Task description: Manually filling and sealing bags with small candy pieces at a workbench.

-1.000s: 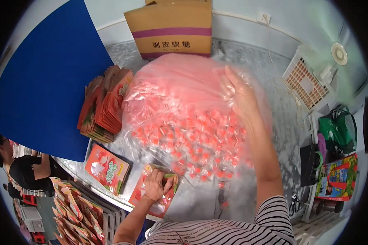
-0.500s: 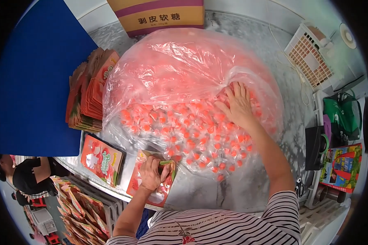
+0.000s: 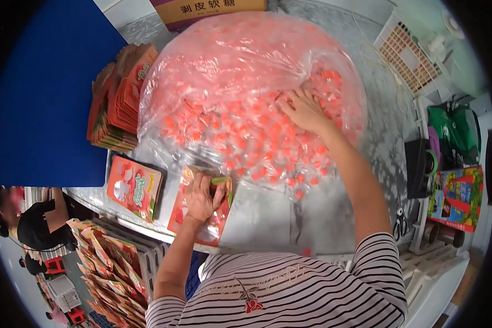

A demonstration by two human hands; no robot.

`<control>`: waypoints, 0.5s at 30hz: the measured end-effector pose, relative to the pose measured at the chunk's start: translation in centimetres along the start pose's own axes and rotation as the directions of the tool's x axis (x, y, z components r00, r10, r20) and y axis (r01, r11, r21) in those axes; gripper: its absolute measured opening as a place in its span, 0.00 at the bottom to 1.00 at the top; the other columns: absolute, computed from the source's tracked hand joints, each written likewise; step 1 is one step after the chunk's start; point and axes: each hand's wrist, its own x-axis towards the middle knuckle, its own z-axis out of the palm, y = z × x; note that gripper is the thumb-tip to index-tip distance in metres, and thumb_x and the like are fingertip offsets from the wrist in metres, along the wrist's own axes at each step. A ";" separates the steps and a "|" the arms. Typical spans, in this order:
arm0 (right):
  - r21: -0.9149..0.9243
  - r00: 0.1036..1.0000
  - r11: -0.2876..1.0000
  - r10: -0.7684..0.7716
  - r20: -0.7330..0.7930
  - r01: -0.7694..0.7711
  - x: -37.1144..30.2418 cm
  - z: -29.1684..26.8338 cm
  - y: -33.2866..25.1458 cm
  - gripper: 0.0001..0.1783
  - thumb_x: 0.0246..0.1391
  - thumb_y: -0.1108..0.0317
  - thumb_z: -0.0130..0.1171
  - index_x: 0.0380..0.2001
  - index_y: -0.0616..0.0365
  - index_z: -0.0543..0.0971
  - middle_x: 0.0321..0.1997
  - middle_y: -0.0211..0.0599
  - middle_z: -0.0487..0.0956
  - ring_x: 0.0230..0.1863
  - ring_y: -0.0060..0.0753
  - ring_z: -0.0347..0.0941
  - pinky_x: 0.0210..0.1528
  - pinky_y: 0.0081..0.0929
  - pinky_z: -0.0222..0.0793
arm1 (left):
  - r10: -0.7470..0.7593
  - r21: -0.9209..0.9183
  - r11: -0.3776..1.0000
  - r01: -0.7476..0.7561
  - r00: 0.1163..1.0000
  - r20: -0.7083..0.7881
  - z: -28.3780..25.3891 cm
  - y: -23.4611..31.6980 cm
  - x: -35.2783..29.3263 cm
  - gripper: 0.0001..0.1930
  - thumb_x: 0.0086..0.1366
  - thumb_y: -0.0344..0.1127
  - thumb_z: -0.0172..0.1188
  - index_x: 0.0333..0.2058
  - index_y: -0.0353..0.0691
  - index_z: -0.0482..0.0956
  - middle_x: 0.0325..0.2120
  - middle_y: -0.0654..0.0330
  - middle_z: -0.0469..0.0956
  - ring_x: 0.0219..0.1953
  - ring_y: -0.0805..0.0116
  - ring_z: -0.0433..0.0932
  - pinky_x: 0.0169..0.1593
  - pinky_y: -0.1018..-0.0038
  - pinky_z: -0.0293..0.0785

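Fingers of right hand [image 3: 304, 112]: spread, tips pointing away and to the left, down among the candies; whether one is caught under them, cannot tell.
Fingers of left hand [image 3: 200, 199]: bent over the pouch, thumb side by its green edge; pinching or only pressing, cannot tell.
Wrapped candies [image 3: 265, 145]: red centres, clear wrappers; heaped in and before the big bag, thinning out toward the person. Where film ends and bare candies begin, hard to make out.
Clear plastic bag [image 3: 224, 60]: bulging on the marbled tabletop [image 3: 262, 218], film bunched beyond the right hand.
Red pouch [image 3: 212, 225]: flat under the left hand, near the table edge, just short of the bag. Contents, if any, hidden.
Second pouch [image 3: 135, 187]: lying left of the first, face up, apart from it.
Pouch stack [image 3: 123, 98]: farther off, against the bag's left side.
Change, right hand: a second ago raised at the film; half a second ago on the candies farther right; now shifted left, a pocket of candies showing where it lay.
Change, left hand: none plain; same pouch throughout.
Meaning: film looks out of the way, candies within right-hand reach; pouch seems steadied.
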 end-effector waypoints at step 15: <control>-0.303 0.967 0.944 -0.191 -0.167 0.134 -16.5 7.8 -3.2 0.38 0.59 0.43 0.47 0.65 0.55 0.59 0.74 0.51 0.42 0.74 0.58 0.33 0.70 0.60 0.30 | 0.008 -0.055 0.998 -0.011 0.998 -0.055 -0.8 1.0 -1.7 0.11 0.61 0.36 0.60 0.36 0.35 0.74 0.33 0.49 0.73 0.34 0.48 0.75 0.37 0.61 0.73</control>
